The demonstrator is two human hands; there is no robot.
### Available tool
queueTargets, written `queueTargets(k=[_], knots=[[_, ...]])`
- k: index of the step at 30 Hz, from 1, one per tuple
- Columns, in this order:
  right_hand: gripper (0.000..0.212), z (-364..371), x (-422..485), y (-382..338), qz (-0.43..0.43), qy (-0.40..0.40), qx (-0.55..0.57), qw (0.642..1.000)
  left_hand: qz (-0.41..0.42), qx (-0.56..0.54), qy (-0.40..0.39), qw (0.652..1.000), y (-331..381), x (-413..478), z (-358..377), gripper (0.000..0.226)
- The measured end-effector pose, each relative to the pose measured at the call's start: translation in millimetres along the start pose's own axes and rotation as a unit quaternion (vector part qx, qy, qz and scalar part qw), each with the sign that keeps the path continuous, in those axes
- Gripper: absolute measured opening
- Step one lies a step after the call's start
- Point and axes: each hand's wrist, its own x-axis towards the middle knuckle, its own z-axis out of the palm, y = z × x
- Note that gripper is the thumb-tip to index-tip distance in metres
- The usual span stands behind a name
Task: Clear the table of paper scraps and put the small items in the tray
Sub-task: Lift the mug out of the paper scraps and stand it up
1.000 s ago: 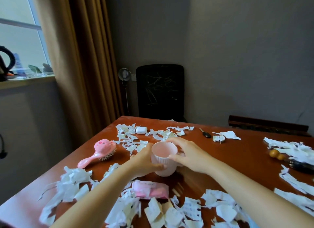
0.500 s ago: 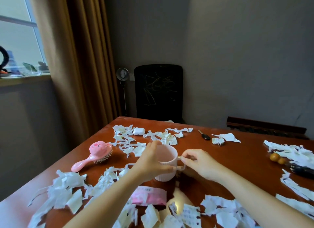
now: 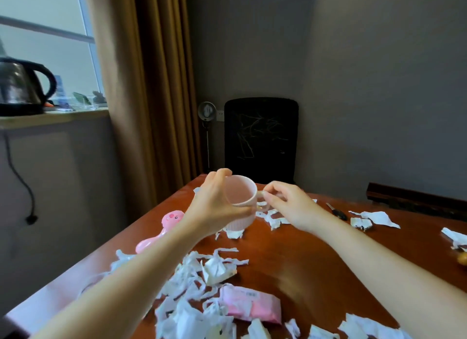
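With the left hand (image 3: pixel 214 207) curled round the pink mug (image 3: pixel 240 196) and the right hand (image 3: pixel 286 203) pinching its three-o'clock handle, any slackening could drop it onto the paper scraps (image 3: pixel 202 270).

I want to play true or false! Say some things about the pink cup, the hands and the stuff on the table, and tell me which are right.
1. Both hands hold the pink cup. True: the left hand grips its body, the right hand pinches its handle.
2. The cup is full of water. False: its inside looks empty.
3. The hairbrush is blue. False: it is pink.
4. Paper scraps lie on the table. True.
5. The kettle stands on the table. False: it stands on the windowsill.
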Motion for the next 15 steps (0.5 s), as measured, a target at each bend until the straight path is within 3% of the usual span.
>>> queueTargets(k=[15], knots=[[0.019,111.5,136.3,-44.6,0.002,-0.09,0.04,0.995,-0.124,0.127,0.061,0.982,-94.7,28.0,-71.2,0.091]])
